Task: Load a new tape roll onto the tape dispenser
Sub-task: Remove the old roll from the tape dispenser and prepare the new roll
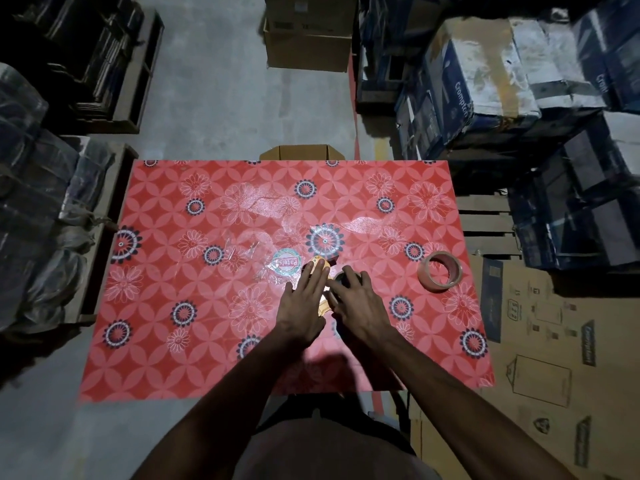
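I'm pinning the dispenser (320, 271) flat w/ left hand (304, 303); right hand (356, 299) cupping its hub; tape roll (439, 271) waiting at 3 o'clock.

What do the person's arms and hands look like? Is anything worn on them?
Both forearms are bare; no sleeve shows in the head view. The left hand and the right hand wear no gloves. No watch, bracelet or ring is visible, though the light is dim.

A warehouse or stockroom: stacked printed cartons (485, 81) crowd the right of the red patterned table (173, 341), wrapped bundles (38, 202) sit left, bare concrete floor (214, 98) lies beyond.
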Action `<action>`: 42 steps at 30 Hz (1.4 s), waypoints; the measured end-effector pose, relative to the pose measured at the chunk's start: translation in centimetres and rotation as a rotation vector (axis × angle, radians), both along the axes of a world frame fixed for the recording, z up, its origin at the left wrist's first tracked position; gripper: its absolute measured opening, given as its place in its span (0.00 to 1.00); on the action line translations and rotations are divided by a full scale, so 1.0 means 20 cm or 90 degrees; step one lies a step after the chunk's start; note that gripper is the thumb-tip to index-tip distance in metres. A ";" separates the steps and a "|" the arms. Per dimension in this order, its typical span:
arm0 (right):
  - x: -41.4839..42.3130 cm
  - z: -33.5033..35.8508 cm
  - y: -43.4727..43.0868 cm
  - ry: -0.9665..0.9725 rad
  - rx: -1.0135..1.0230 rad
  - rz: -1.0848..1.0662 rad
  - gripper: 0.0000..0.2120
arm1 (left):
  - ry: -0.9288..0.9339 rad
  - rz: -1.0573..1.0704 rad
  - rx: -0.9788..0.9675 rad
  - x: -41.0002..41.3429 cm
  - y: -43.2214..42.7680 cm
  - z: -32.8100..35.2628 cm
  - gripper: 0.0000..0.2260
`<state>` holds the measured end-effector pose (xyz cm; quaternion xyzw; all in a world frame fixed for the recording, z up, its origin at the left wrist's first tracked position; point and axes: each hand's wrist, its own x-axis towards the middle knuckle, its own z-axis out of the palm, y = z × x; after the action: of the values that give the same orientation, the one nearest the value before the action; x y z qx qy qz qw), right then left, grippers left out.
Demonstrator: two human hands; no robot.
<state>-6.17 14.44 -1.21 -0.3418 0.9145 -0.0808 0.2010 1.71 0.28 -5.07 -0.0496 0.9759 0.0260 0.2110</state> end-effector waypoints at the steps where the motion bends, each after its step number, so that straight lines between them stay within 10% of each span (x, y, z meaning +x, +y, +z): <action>1: -0.01 0.03 0.00 0.011 -0.010 0.008 0.24 | 0.010 0.002 0.008 0.00 0.00 0.00 0.48; 12: -0.25 0.35 -0.05 0.079 -0.170 -0.087 0.31 | -0.014 -0.014 0.002 0.00 -0.02 0.03 0.47; 42: -0.53 -0.11 0.21 -0.036 -0.001 -0.173 0.40 | -0.034 0.011 0.254 -0.09 -0.19 0.09 0.57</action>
<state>-16.82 18.59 -3.48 -0.2126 0.9462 -0.1177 0.2138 -0.12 -3.58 -3.36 -0.0160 0.9450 0.2190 0.2425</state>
